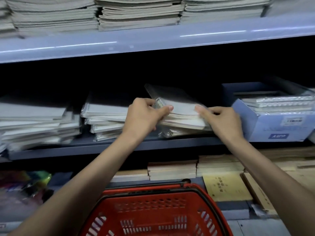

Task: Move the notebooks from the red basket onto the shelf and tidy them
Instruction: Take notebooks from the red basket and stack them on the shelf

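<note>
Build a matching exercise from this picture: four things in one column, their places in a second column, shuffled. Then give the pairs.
1. red basket
2. blue box
3. wrapped notebook stack
4. yellow booklet

A. right end of the middle shelf
B. gripped between the left hand and the right hand
C. lowest level, right of the basket
D. bottom of the view, between the forearms

Pairs: 1-D, 2-A, 3-B, 4-C.
</note>
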`<act>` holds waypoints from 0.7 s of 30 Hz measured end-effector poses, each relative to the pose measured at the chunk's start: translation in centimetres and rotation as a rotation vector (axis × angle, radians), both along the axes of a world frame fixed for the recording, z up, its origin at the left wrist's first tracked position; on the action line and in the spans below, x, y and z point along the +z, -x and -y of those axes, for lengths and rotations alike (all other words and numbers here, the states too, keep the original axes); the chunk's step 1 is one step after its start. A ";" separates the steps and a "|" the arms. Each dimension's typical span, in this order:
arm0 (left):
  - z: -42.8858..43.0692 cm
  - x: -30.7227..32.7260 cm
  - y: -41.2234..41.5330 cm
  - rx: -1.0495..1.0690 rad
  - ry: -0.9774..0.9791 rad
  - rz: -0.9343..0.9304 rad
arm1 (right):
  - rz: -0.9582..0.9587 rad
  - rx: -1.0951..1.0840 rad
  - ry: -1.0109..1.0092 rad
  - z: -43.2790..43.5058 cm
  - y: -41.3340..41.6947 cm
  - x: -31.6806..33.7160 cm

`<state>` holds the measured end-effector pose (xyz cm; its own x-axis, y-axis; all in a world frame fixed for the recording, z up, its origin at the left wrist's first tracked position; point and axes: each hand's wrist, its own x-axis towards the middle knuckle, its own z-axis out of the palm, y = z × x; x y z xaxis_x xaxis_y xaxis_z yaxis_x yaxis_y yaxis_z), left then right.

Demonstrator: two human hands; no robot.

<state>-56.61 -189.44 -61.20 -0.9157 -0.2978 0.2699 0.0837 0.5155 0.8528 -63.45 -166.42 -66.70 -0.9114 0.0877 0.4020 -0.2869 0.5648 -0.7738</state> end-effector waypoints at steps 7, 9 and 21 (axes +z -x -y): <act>-0.1 -0.9 -1.2 0.072 0.067 -0.001 | 0.130 0.040 0.192 0.2 0.7 -0.7; -0.2 -1.2 -1.6 0.064 0.039 -0.012 | 0.154 0.060 0.228 0.2 0.0 -0.7; -0.7 -4.1 -5.5 -0.045 0.118 -0.080 | -0.014 0.006 -0.366 0.8 -10.3 1.1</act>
<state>-51.15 -188.75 -65.26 -0.9016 -0.2184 0.3735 0.1747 0.6060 0.7760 -53.14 -167.25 -65.57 -0.9056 -0.0693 0.4184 -0.3000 0.8019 -0.5167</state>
